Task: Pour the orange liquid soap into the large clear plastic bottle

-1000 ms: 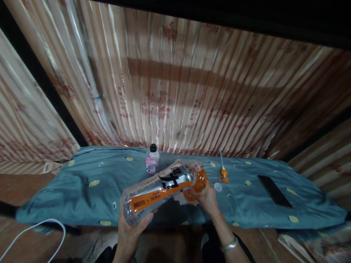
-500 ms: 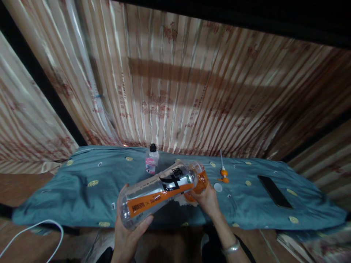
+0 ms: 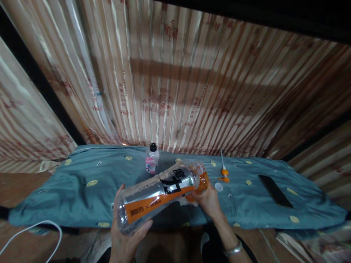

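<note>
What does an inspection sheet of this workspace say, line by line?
Surface: teal cloth with yellow motifs.
Job's things: big clear bottle tilted, neck at small orange container.
Clutter: small bottle with black cap, orange pump part, white cap, dark phone.
Grippers: left hand grips the big bottle's base; right hand holds the orange container.
Cables: white cable at lower left.
Surroundings: striped curtain behind.

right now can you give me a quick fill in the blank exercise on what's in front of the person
1. The left hand holds the big clear bottle by its ____.
2. The small bottle standing on the blue cloth has a ____ cap.
3. The right hand steadies a container of ____ liquid.
4. The dark phone lies to the person's ____.

Missing words: base; black; orange; right
</note>
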{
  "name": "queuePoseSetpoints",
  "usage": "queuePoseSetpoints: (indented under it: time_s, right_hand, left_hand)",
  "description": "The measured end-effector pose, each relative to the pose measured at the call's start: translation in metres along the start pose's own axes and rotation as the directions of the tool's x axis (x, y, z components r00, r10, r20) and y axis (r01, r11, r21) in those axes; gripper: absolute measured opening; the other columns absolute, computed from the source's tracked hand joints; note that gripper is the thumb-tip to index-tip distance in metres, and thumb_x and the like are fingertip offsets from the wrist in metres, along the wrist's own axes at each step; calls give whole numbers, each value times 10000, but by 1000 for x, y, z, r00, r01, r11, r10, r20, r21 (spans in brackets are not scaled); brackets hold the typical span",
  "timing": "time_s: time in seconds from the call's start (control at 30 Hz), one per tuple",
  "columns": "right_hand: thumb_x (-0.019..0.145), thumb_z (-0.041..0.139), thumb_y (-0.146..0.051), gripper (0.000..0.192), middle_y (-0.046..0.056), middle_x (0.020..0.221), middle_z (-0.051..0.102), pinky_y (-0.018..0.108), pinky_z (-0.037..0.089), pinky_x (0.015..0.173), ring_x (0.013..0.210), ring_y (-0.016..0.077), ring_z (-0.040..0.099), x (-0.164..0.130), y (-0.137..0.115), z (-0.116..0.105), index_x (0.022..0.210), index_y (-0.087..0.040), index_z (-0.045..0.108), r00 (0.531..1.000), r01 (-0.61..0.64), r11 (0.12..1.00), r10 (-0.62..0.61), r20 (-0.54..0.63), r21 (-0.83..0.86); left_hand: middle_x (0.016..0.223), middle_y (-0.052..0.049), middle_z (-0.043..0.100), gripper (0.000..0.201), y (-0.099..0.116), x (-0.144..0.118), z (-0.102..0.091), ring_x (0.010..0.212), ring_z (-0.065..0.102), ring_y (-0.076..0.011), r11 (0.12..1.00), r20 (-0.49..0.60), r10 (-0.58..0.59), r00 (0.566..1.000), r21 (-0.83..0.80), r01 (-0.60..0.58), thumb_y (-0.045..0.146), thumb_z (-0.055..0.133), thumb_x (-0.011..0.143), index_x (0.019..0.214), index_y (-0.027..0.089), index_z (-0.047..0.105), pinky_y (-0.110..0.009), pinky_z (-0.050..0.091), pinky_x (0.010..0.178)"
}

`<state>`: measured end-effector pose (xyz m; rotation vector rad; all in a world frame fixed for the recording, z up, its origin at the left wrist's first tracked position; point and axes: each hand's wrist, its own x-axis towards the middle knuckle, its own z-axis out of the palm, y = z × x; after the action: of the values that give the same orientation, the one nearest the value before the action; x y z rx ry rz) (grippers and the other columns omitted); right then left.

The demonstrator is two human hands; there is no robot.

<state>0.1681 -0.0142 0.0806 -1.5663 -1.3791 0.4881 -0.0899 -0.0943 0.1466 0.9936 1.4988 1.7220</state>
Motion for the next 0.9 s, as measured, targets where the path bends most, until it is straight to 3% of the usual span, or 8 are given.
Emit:
queuePoseSetpoints:
  time_s: [0.1, 0.3, 0.5, 0.63, 0.9]
  right_hand:
    - [657, 797, -388, 668, 87, 1057, 817, 420, 641, 857, 947, 316, 791, 0, -2, 0, 1275, -213, 612, 1000, 19, 1000, -19, -18, 7]
    - [636, 792, -429, 699, 120, 1078, 813, 439, 642, 863, 974, 340, 789, 0, -2, 0, 1266, -189, 605, 1000, -27, 1000, 27, 3, 2]
    - [650, 781, -419, 668, 121, 1078, 810, 464, 638, 888, 967, 339, 788, 0, 0, 0, 1252, -184, 609, 1000, 8, 1000, -8, -12, 1]
    - [648, 789, -432, 722, 120, 1040, 817, 459, 646, 844, 926, 339, 795, 0, 1, 0, 1293, -181, 587, 1000, -8, 1000, 8, 10, 5]
    - [646, 800, -396, 720, 99, 1057, 817, 414, 643, 845, 951, 319, 794, 0, -5, -2, 1304, -196, 587, 1000, -11, 1000, 10, 13, 11]
  left_hand:
    - [1272, -117, 685, 1186, 0, 0, 0, 1142, 689, -357, 1000, -5, -28, 1000, -15, 27, 597, 934, 527, 1542, 207, 461, -513, 508, 1078]
    - [1333, -129, 648, 1190, -1, 1, -1, 1253, 618, -383, 1000, -23, 0, 1000, 18, 1, 629, 926, 513, 1527, 191, 481, -562, 385, 1182]
    - [1368, -123, 639, 1145, 1, 0, 1, 1221, 653, -375, 1000, -29, 23, 999, 21, -23, 618, 926, 525, 1511, 221, 499, -518, 483, 1112]
    - [1280, -116, 694, 1185, 6, -1, 2, 1136, 701, -360, 1000, -11, -2, 1000, -9, 2, 612, 930, 526, 1540, 217, 462, -499, 548, 1033]
    - [1333, -127, 677, 1186, 3, -2, 1, 1156, 697, -352, 1000, -8, 6, 1000, -7, -6, 584, 934, 547, 1562, 223, 440, -493, 538, 1044]
